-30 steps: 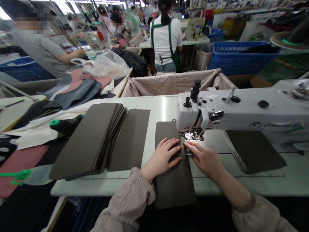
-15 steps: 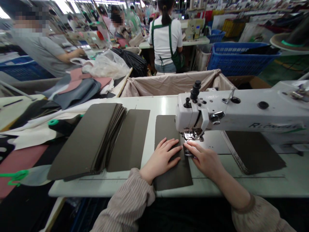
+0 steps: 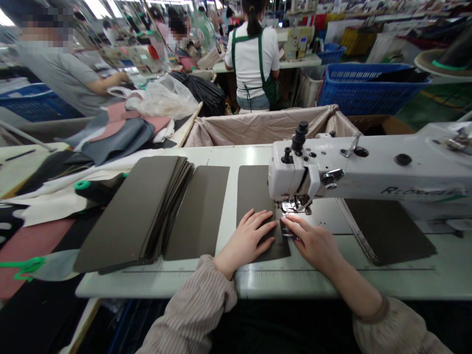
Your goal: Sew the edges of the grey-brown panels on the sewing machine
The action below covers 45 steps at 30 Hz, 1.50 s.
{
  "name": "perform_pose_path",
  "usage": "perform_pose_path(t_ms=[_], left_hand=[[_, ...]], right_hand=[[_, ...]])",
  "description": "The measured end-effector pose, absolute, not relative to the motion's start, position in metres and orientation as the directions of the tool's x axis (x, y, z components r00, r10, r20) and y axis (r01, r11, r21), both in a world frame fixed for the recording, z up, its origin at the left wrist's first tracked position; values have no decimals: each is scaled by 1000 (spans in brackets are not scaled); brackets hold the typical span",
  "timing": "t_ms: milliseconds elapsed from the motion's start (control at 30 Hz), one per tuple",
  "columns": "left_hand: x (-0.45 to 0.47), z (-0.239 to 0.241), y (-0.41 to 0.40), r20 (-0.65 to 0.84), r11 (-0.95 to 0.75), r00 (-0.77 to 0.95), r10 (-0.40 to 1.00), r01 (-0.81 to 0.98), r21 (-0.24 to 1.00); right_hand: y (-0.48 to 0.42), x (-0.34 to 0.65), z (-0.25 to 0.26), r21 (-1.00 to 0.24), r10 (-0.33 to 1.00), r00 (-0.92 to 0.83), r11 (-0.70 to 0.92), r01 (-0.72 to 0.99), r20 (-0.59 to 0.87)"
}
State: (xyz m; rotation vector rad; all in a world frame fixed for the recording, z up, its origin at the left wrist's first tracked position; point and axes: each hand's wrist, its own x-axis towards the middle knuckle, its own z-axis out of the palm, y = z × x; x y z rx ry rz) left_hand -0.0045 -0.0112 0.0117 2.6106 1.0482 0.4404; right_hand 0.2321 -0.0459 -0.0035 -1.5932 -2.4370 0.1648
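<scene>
My left hand [image 3: 248,240] lies flat, fingers spread, on a dark brown panel [image 3: 254,191] that runs under the presser foot [image 3: 293,205] of a white sewing machine [image 3: 368,172]. My right hand [image 3: 313,242] rests beside it to the right, fingers stretched toward the presser foot, touching the panel's right edge. The panel's near end lies on the table just below my left hand.
A thick stack of the same brown panels [image 3: 140,211] and a single panel [image 3: 201,211] lie to the left. Another brown stack [image 3: 387,231] sits under the machine arm. A cloth-lined bin [image 3: 258,129] stands behind the table [image 3: 313,282]. People work at stations beyond, beside blue crates [image 3: 361,88].
The brown panel has fed away from me under the presser foot; its near end came up from over the table edge to just below my hands. Both hands stayed in place.
</scene>
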Motion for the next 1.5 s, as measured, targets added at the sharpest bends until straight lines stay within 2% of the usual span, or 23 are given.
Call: perform_pose_path(t_ms=[733, 1133, 1500], left_hand=[[-4, 5, -11, 208, -693, 671, 712, 621, 366], [0, 8, 2, 146, -664, 655, 741, 684, 300], [1, 5, 15, 138, -638, 636, 759, 685, 351]], right_hand=[[-46, 233, -7, -222, 916, -376, 399, 890, 141], [-46, 235, -10, -247, 914, -377, 405, 881, 152], [-46, 235, -10, -247, 913, -375, 405, 881, 158]])
